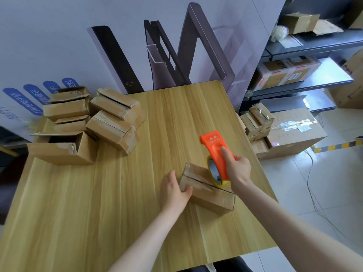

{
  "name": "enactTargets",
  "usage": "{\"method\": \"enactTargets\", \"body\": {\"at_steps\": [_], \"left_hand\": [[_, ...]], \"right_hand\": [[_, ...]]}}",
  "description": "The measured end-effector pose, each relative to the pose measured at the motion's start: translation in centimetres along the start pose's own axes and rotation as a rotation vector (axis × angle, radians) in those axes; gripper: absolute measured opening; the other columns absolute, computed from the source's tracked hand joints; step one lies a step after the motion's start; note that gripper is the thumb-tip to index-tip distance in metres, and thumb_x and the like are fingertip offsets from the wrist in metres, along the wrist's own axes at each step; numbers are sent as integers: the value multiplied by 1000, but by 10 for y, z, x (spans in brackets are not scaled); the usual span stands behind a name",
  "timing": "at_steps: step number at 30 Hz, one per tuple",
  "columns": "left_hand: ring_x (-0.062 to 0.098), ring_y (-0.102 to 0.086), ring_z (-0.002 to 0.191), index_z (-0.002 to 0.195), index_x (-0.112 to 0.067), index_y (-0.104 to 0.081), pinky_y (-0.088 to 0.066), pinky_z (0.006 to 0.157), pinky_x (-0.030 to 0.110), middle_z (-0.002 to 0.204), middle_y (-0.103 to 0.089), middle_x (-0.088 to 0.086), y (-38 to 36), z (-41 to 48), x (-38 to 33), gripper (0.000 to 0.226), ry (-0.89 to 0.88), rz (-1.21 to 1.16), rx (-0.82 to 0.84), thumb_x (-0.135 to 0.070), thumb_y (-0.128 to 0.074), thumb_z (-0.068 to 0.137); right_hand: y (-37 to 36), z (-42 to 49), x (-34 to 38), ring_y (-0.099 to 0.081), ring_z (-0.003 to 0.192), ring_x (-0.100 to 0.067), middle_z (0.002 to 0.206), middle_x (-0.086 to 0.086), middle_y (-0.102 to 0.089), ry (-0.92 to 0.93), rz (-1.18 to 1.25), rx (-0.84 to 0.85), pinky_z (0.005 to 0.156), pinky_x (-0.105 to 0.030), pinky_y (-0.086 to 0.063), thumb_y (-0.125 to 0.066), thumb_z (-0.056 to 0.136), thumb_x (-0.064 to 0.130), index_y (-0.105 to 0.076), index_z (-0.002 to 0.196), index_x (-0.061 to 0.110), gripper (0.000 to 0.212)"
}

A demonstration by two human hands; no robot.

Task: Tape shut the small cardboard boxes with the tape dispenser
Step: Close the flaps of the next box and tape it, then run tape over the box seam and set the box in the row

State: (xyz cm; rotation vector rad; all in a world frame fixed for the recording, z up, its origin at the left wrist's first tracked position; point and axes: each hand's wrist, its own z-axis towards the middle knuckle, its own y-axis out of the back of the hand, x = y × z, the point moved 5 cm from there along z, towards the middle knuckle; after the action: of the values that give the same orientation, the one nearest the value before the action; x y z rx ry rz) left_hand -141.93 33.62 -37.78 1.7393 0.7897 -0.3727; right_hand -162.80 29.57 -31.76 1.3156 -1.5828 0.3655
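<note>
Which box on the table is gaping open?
The front-left box in the pile: its open end shows a dark, hollow inside. The other piled boxes and the box under the hands have their flaps folded down.

Orange tape dispenser (217, 152), yellow tape roll (218, 178), brown boxes (208, 191), wood-grain table (117, 193)

A wooden table (176, 114) with broad bare stretches: the whole near left part and the far right part lie open to a hand. A pile of boxes (88, 122) crowds the far left corner. Near the right edge, one box (208, 191) sits between the left hand (173, 191) and the right hand (235, 169), which holds a dispenser (218, 152) on it.
</note>
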Motion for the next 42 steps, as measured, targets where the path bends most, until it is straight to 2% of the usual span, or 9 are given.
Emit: {"method": "enactTargets", "body": {"at_steps": [3, 8, 12, 19, 22, 25, 28, 34, 42], "left_hand": [[21, -34, 136, 145, -16, -35, -27, 113, 31, 144, -40, 1, 13, 20, -50, 65, -397, 194, -85, -22, -63, 87], [20, -38, 133, 142, -25, -37, -16, 117, 46, 139, -47, -3, -36, 26, -92, 67, -649, 567, 348, -49, -62, 84], [20, -48, 115, 123, -30, -51, -35, 96, 37, 115, -55, -6, -28, 33, -66, 57, -442, 540, 143, -64, -59, 77], [26, -47, 119, 132, -18, -47, -42, 91, 37, 127, -54, 5, 28, 21, 20, 73, 126, 284, -46, -66, -56, 78], [21, -48, 120, 132, -20, -50, -43, 94, 35, 130, -54, 2, 47, 24, -2, 58, 75, 65, -19, -50, -59, 84], [19, -60, 108, 114, -17, -63, -46, 85, 28, 116, -66, 3, 90, 26, -54, 31, 32, -422, 53, -39, -50, 95], [15, -66, 91, 109, -15, -64, -51, 77, 25, 103, -70, 4, 134, 13, -98, 35, -46, -731, 161, -41, -43, 99], [10, -67, 84, 107, -16, -69, -51, 75, 25, 95, -72, 0, 176, -5, -125, 35, -131, -848, 224, -41, -46, 97], [8, -66, 69, 95, -12, -71, -52, 72, 25, 81, -73, 1, 199, -6, -126, 11, -106, -833, 62, -19, -69, 86]], "right_hand": [[27, -2, 8, -49, 54, -19, 60, -8, -53, 13, 159, -73, 54, -29, -39, -64, 88, 43, -58, 63, 8, 44], [59, -6, 22, -50, 60, -21, 66, -12, -55, 80, 178, -98, 56, -28, -40, -63, 89, 43, -63, 67, 7, 42], [65, -17, 26, -52, 47, -18, 60, -11, -56, 114, 135, -9, 41, -23, -42, -63, 91, 38, -63, 70, 2, 41], [51, -39, 44, -47, 28, -5, 35, 5, -52, 214, 57, 162, 28, -18, -35, -62, 93, 27, -56, 60, 6, 39], [42, -51, 59, -51, 31, -14, 40, -1, -56, 279, 35, 258, 31, -20, -40, -62, 93, 26, -61, 62, 6, 37], [38, -59, 78, -56, 38, -27, 51, -16, -60, 352, 35, 328, 33, -33, -48, -63, 92, 24, -65, 69, 2, 32], [37, -66, 97, -57, 42, -31, 56, -24, -59, 450, 18, 363, 34, -40, -49, -70, 88, 26, -63, 74, -8, 37], [30, -76, 119, -55, 39, -26, 58, -24, -58, 545, -66, 393, 36, -43, -49, -68, 89, 19, -66, 74, -4, 27], [21, -86, 133, -55, 36, -24, 55, -22, -57, 639, -153, 384, 32, -48, -46, -69, 88, 19, -63, 67, -2, 30]]}}
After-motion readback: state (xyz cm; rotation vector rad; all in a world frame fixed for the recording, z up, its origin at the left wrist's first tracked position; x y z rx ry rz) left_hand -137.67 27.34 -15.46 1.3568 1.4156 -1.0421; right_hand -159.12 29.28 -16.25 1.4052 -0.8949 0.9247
